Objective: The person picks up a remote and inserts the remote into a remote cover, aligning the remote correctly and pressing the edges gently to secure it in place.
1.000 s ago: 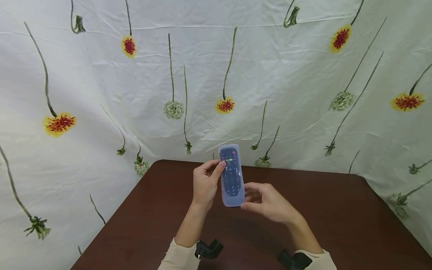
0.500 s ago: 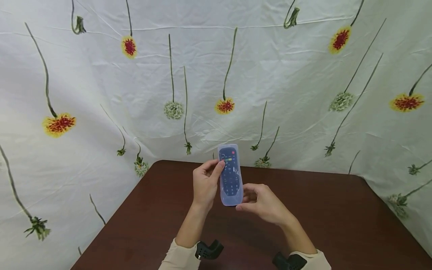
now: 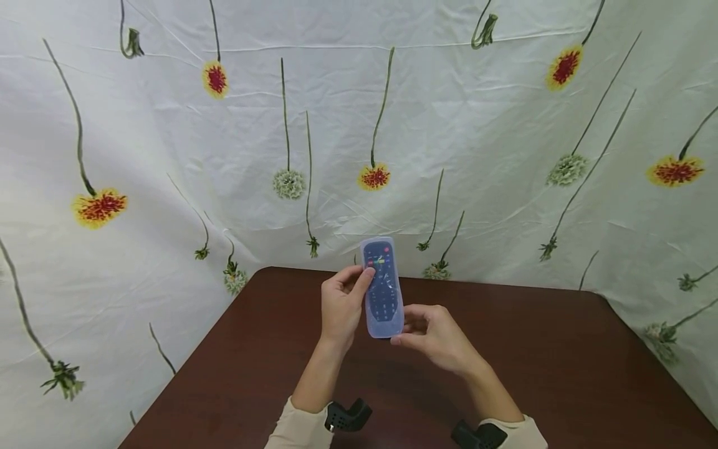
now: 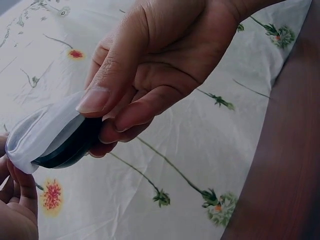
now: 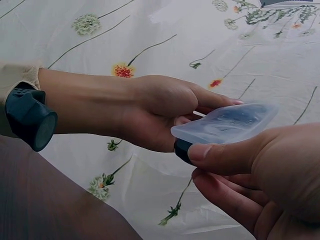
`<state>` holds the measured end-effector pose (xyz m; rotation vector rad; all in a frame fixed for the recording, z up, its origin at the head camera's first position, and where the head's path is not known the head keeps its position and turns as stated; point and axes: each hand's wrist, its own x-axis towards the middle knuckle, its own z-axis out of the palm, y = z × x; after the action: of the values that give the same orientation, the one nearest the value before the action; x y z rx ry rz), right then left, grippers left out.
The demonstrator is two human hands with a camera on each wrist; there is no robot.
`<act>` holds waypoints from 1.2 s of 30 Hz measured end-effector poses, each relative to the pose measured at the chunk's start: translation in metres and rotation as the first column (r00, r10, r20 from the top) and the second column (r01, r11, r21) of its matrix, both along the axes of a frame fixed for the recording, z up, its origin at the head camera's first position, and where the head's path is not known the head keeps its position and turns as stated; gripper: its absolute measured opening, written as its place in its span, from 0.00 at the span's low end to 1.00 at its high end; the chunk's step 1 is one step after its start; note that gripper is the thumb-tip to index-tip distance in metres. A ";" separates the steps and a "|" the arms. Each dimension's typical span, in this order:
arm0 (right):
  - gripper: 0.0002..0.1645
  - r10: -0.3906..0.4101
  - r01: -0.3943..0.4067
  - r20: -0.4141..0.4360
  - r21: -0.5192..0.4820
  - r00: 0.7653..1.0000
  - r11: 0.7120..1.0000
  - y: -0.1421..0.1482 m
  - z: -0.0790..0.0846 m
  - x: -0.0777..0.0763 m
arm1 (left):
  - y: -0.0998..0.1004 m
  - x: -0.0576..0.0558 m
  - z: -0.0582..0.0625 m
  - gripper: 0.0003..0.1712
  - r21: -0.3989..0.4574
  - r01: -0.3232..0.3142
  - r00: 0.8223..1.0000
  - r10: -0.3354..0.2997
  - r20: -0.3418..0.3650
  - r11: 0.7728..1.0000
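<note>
A dark remote control [image 3: 384, 293] in a translucent, silicone-like sleeve [image 3: 384, 329] is held tilted above a reddish-brown table [image 3: 252, 362], before a floral cloth [image 3: 477, 125]. The left hand [image 3: 340, 305] pinches its left edge, thumb on the front; the right hand [image 3: 440, 337] grips the lower right corner between thumb and fingers. All the support comes from these 2 grips.

The likeliest mishap is at that corner: a hard pull on the soft rim could fold the sleeve or pop it off the edge. Should the left pinch prove too light against such a tug, the remote could twist free and drop to the tabletop.

Only the head view shows the keypad, its 1 red button [image 3: 386, 249] near the top; the back is hidden there. The left wrist view supplies a dark curved underside [image 4: 75, 147], bare below the sleeve. The right wrist view adds a dark end [image 5: 182, 150] beside the right thumb; whether the sleeve sits fully home there cannot be told.
</note>
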<state>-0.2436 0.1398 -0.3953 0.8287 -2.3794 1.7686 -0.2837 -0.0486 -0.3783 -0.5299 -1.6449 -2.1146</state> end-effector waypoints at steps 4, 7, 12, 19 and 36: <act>0.22 -0.004 0.003 -0.029 -0.014 1.000 1.000 -0.001 -0.001 -0.001 | 0.000 0.000 -0.001 0.14 -0.038 0.011 1.000 -0.011 -0.001 0.999; 0.22 -0.013 0.013 -0.049 -0.017 0.999 1.000 0.000 -0.001 -0.002 | 0.000 0.001 -0.001 0.14 -0.058 0.030 1.000 -0.030 -0.002 0.998; 0.22 -0.014 0.014 -0.069 0.000 0.998 1.000 0.002 -0.003 -0.003 | -0.002 0.001 -0.001 0.14 -0.065 0.022 1.000 -0.023 -0.017 0.998; 0.27 0.059 -0.059 -0.034 0.019 0.998 0.998 0.014 0.002 -0.003 | -0.001 0.001 0.000 0.13 -0.058 0.015 1.000 -0.016 -0.017 0.998; 0.12 -0.315 0.280 -0.231 -0.172 0.921 0.945 0.019 0.011 0.002 | 0.016 0.010 -0.005 0.12 -0.284 0.216 0.965 -0.249 -0.082 0.934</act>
<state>-0.2414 0.1583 -0.3845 0.5965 -2.0657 1.5750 -0.2737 -0.0329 -0.3835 -0.9613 -1.8969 -1.9768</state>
